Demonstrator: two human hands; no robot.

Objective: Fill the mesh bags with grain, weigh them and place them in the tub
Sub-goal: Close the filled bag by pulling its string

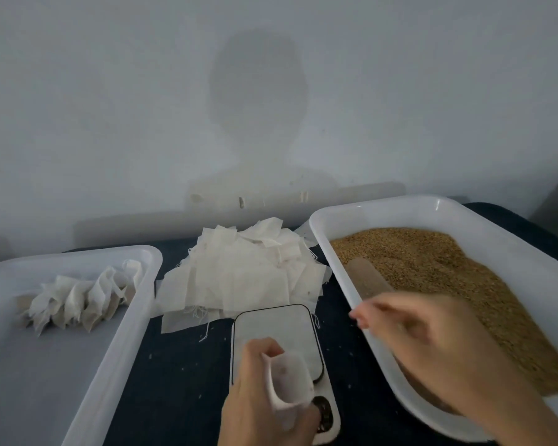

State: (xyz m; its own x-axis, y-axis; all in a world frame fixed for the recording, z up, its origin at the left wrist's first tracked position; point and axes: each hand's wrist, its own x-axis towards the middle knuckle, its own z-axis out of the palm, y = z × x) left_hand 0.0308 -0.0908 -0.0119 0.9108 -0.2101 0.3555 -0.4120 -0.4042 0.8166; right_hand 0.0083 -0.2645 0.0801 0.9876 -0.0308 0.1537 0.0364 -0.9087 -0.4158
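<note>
My left hand (255,407) grips a small white mesh bag (290,384) and holds its mouth open over the near end of a white scale (277,329). My right hand (432,342), blurred, reaches over the near rim of the right white tub (335,217), which is full of brown grain (448,268). Its fingers stretch left, just above the near end of a translucent scoop (366,278) lying in the grain. I cannot see any grip on the scoop. The left white tub (116,333) holds several filled, crumpled bags (78,300).
A loose pile of flat empty mesh bags (239,272) lies on the dark table between the two tubs, just behind the scale. Stray grains dot the table (181,365) in front. A pale wall rises close behind everything.
</note>
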